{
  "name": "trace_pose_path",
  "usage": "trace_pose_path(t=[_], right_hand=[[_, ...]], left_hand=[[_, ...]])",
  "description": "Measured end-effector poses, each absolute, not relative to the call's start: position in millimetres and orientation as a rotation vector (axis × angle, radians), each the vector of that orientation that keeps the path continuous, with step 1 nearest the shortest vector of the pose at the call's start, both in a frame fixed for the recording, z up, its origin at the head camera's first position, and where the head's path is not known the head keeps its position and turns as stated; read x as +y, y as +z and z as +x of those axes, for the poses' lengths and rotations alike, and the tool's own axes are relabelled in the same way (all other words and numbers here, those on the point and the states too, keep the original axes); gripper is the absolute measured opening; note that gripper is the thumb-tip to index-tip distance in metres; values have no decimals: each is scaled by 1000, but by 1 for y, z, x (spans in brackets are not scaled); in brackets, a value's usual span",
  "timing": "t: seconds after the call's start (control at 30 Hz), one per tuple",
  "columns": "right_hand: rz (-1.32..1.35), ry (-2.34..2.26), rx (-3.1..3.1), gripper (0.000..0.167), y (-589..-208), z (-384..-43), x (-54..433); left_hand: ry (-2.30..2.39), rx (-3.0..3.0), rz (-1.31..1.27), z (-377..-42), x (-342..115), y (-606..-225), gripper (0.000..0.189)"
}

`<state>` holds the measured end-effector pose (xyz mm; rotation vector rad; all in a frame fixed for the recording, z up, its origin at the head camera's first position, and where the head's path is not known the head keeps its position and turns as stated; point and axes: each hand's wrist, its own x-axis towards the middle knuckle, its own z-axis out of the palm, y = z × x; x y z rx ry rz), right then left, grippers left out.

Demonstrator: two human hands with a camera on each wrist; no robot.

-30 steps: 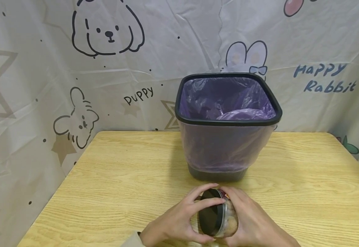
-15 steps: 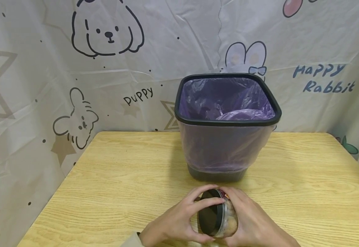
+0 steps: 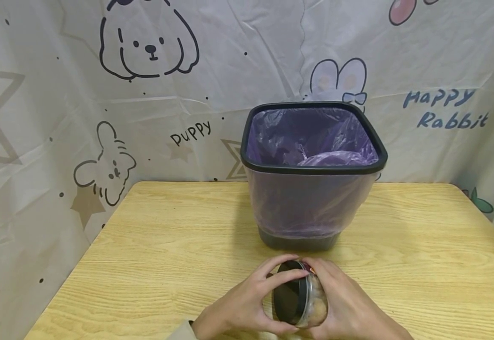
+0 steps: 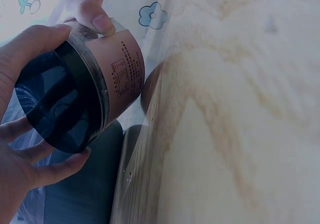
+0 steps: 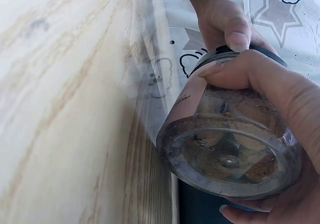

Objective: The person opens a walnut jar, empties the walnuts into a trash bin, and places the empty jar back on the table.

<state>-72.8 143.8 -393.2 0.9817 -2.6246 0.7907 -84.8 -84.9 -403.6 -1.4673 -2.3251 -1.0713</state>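
A clear plastic jar (image 3: 316, 302) with a black screw lid (image 3: 288, 298) lies tilted on its side between my hands, its lid toward the left. Brownish round pieces show through its wall, and a pink printed label (image 4: 120, 64) wraps part of it. My left hand (image 3: 255, 296) grips the lid, thumb and fingers spread round its rim. Around the jar's body curls my right hand (image 3: 346, 300), its thumb (image 5: 255, 72) lying close to the lid end. The jar's round base (image 5: 227, 159) faces the right wrist camera. In the left wrist view the jar hangs just off the tabletop.
Behind the hands stands a dark bin (image 3: 299, 243) with a black rim and a purple liner bag (image 3: 310, 203). The wooden table (image 3: 166, 236) ends at a patterned cloth (image 3: 213, 56) hung at the back and left.
My left index finger has shifted very slightly at the lid's rim. Jar, bin and right hand look the same.
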Motion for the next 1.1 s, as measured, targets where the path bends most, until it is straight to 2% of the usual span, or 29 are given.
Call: trace_pose_path(t=[0.63, 0.87, 1.1], right_hand=[[998, 794, -2634, 109, -391, -71, 145], [999, 799, -2612, 108, -393, -72, 144], [1002, 781, -2605, 108, -394, -74, 144]], left_hand=[[-1071, -2321, -1512, -85, -86, -403, 99], [-1087, -2273, -1538, -85, -85, -403, 88], [-1090, -2289, -1492, -85, -84, -403, 90]])
